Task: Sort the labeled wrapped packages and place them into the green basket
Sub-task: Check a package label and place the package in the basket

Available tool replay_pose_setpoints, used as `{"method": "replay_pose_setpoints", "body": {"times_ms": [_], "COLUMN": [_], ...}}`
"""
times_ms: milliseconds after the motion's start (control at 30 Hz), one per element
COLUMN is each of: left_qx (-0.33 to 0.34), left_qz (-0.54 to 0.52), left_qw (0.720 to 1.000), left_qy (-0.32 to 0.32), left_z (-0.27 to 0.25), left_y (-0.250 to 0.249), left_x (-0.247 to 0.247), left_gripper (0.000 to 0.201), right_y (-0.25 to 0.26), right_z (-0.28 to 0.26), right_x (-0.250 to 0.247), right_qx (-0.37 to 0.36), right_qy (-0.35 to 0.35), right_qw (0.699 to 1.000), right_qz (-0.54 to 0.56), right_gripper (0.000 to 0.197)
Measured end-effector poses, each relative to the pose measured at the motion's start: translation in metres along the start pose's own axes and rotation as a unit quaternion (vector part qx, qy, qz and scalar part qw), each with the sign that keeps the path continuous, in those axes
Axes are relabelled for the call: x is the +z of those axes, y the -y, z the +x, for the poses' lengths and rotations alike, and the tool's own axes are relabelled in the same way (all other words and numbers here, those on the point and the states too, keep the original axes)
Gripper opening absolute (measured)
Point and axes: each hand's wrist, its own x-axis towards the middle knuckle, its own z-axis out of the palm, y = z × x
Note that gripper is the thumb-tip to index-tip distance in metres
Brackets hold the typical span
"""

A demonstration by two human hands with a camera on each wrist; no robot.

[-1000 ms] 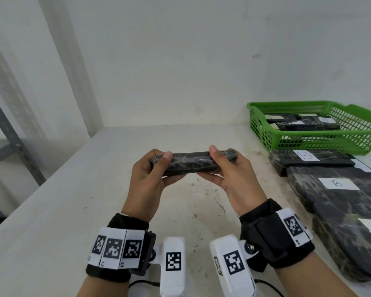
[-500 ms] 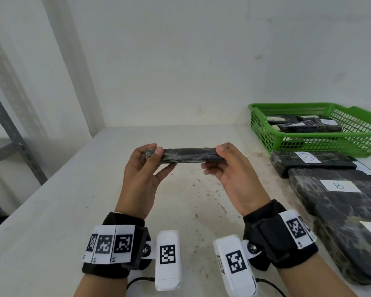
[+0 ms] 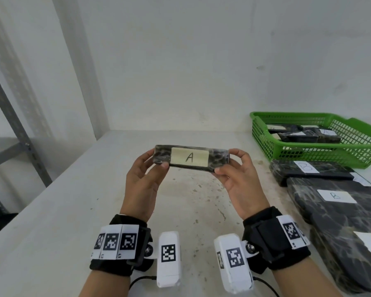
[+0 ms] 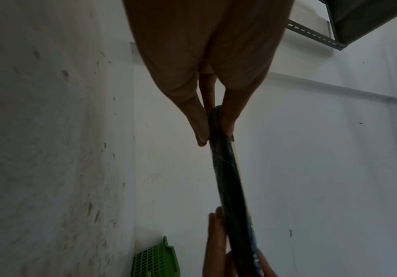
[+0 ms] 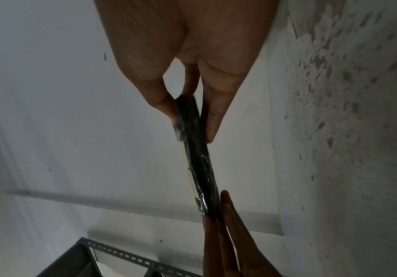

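A small flat black wrapped package (image 3: 216,159) with a cream label marked "A" is held up above the middle of the table, label facing me. My left hand (image 3: 156,161) pinches its left end between thumb and fingers. Its right end is pinched by my right hand (image 3: 228,162). In the left wrist view the package (image 4: 228,168) shows edge-on between my left hand (image 4: 215,129) fingertips. The right wrist view shows the package (image 5: 197,159) edge-on too, pinched by my right hand (image 5: 190,116). The green basket (image 3: 266,138) stands at the back right and holds several labelled packages.
Two larger black packages labelled "B" (image 3: 304,170) (image 3: 334,209) lie on the table to the right, in front of the basket, with another labelled one (image 3: 351,254) nearer me. White walls close the back and left. A grey metal rack (image 3: 11,125) stands at far left.
Both hands have turned the package from edge-on to face-on, so its "A" label now faces me. It has also risen slightly.
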Motion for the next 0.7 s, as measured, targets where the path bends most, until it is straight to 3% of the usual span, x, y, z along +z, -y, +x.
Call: {"method": "replay_pose_setpoints", "body": {"times_ms": [100,167,300,400,467,567,700], "left_qx": [0.005,0.006,0.002,-0.005,-0.013,-0.026,-0.03], "left_qz": [0.008,-0.003,0.009,0.032,0.041,0.044,0.069], "left_qw": [1.0,1.0,1.0,0.999,0.999,0.998,0.997], "left_qy": [-0.014,-0.023,-0.027,-0.015,-0.012,-0.023,0.009], "left_z": [-0.001,-0.001,-0.001,-0.001,-0.001,0.0,-0.005], "left_y": [-0.001,-0.001,0.002,0.002,0.001,0.003,0.0], "left_x": [0.001,0.001,-0.001,-0.001,0.0,0.001,0.005], "left_gripper": [0.056,0.052,0.034,0.03,0.027,0.036,0.06], "right_y": [0.002,0.005,0.006,0.005,0.005,0.006,0.007], "right_z": [0.002,0.002,-0.002,-0.005,-0.007,-0.008,-0.008], "right_x": [-0.001,-0.003,-0.002,0.0,0.0,0.001,0.003], "right_qx": [0.006,0.003,0.007,0.022,0.024,0.03,0.049], "right_qy": [0.008,0.013,0.043,0.108,0.157,0.21,0.214], "right_qw": [0.999,0.998,0.998,0.994,0.987,0.977,0.974], "right_qz": [0.047,0.055,0.044,0.018,0.002,0.007,0.055], "right_gripper": [0.021,0.014,0.03,0.051,0.054,0.048,0.036]}}
